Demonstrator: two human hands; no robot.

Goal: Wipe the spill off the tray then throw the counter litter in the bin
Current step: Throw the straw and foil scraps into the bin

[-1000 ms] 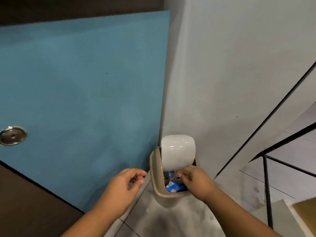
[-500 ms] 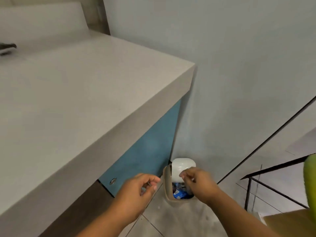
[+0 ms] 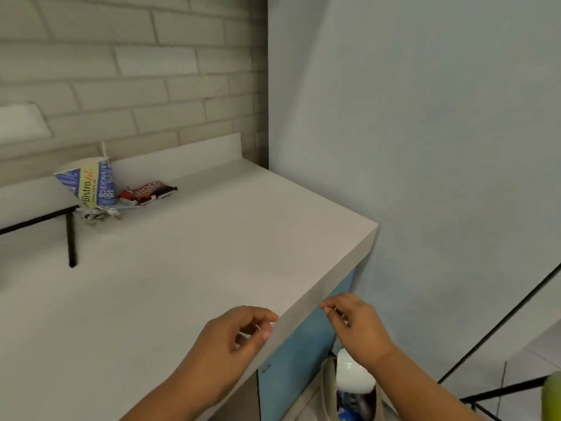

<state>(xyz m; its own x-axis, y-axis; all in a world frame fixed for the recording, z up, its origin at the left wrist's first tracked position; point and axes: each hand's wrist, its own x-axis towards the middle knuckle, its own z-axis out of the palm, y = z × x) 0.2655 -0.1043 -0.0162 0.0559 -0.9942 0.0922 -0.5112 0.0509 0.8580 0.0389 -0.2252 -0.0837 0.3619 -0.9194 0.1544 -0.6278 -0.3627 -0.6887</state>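
Observation:
On the white counter (image 3: pixel 212 253), far left near the brick wall, lies litter: a crumpled printed paper carton (image 3: pixel 89 185) with a straw, a red and brown snack wrapper (image 3: pixel 148 192) and a ball of foil (image 3: pixel 97 214). My left hand (image 3: pixel 239 332) hovers over the counter's front edge, fingers loosely curled, holding nothing. My right hand (image 3: pixel 355 323) is beyond the counter's edge, above the beige bin (image 3: pixel 329 390), fingers curled and empty. The bin has a white swing lid (image 3: pixel 352 375) and blue litter inside. No tray is in view.
A black metal rack leg (image 3: pixel 71 238) stands on the counter at the left. Blue cabinet fronts (image 3: pixel 297 354) sit under the counter. A pale wall (image 3: pixel 425 147) closes the right side. A black frame (image 3: pixel 501 387) and something green (image 3: pixel 552 396) are at the lower right.
The view has risen from the bin on the floor to the counter top. Both hands have come up from the bin's mouth to counter height, empty.

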